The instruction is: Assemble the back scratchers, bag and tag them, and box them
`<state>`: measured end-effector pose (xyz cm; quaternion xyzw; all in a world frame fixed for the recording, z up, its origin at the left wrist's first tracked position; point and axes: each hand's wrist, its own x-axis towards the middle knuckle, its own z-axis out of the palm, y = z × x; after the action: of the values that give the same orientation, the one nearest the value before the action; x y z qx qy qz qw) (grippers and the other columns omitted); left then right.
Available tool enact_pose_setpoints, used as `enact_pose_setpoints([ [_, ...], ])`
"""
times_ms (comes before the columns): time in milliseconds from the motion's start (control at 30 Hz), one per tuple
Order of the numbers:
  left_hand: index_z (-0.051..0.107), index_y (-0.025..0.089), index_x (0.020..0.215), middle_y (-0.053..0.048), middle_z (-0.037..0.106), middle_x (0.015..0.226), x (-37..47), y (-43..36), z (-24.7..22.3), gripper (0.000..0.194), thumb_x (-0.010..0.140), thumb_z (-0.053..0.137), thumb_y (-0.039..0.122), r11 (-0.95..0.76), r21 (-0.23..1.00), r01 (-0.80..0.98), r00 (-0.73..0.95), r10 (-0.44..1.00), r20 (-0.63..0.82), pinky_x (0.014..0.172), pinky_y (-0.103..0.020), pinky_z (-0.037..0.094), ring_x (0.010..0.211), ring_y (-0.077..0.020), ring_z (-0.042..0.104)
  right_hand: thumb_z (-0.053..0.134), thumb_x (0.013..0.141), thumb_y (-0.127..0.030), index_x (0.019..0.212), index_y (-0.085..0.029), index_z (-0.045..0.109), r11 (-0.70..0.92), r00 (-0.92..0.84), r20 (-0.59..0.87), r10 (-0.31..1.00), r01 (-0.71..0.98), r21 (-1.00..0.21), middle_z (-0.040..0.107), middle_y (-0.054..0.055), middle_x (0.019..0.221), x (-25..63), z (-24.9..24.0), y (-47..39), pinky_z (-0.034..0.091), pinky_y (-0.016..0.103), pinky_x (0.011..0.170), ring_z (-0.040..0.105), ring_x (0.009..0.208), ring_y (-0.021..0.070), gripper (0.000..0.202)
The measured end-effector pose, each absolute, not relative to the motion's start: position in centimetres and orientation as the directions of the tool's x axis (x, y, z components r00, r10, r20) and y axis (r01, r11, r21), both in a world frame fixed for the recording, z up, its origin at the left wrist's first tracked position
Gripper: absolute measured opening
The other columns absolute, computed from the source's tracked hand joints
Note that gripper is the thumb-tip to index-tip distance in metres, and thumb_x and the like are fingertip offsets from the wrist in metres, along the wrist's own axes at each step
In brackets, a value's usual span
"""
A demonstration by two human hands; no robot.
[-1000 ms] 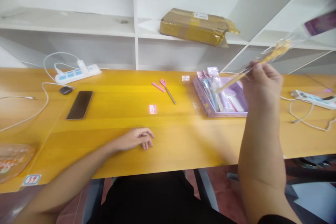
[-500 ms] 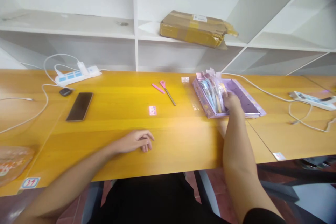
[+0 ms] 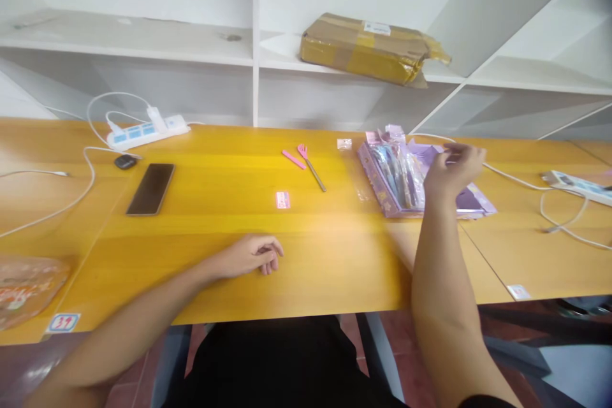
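My right hand (image 3: 454, 170) is raised over the right part of a purple box (image 3: 393, 207), fingers apart and holding nothing visible. Several clear-wrapped items (image 3: 399, 172) lie along the box's left side. My left hand (image 3: 258, 254) rests on the table with loosely curled fingers and nothing in it. Beyond it, a small pink card (image 3: 282, 200) lies flat. Farther back are a pink strip (image 3: 293, 159) and a thin rod with a pink claw-shaped end (image 3: 312, 167). A small clear packet (image 3: 344, 144) sits left of the box.
A dark phone (image 3: 150, 189) and a white power strip (image 3: 148, 132) are on the left of the table (image 3: 215, 204). Another power strip (image 3: 578, 186) with cables is at the right. A taped cardboard parcel (image 3: 368, 48) rests on the shelf.
My right hand has lifted off the wrapped items and moved right, its fingers now spread. The camera view has shifted slightly. My left hand stays resting on the table.
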<state>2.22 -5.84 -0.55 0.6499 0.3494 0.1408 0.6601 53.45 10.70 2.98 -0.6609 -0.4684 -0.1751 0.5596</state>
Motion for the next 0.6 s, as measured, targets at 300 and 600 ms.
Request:
enact_pose_setpoints([
  [300, 0.065, 0.018, 0.112, -0.008, 0.075, 0.094, 1.8, -5.9, -0.6, 0.025, 0.107, 0.053, 0.040, 0.074, 0.951, 0.299, 0.708, 0.651, -0.273, 0.074, -0.032, 0.059, 0.076, -0.0163, 0.071, 0.055, 0.105, -0.049, 0.139, -0.008, 0.059, 0.243, -0.191, 0.183, 0.964, 0.912, -0.330, 0.062, 0.023, 0.133, 34.1, 1.0, 14.8, 0.044, 0.041, 0.105, 0.058, 0.119, 0.0301, 0.054],
  [600, 0.070, 0.022, 0.104, -0.003, 0.076, 0.091, 1.9, -6.1, -0.1, 0.023, 0.106, 0.048, 0.029, -0.154, 0.910, 0.384, 0.644, 0.751, -0.145, 0.078, -0.029, 0.053, 0.082, -0.0168, 0.072, 0.018, 0.106, -0.012, 0.138, 0.001, 0.052, 0.276, -0.274, 0.074, 0.959, 0.961, -0.014, 0.051, 0.033, 0.133, 26.8, -2.1, 12.7, 0.042, 0.049, 0.098, 0.047, 0.120, 0.0385, 0.048],
])
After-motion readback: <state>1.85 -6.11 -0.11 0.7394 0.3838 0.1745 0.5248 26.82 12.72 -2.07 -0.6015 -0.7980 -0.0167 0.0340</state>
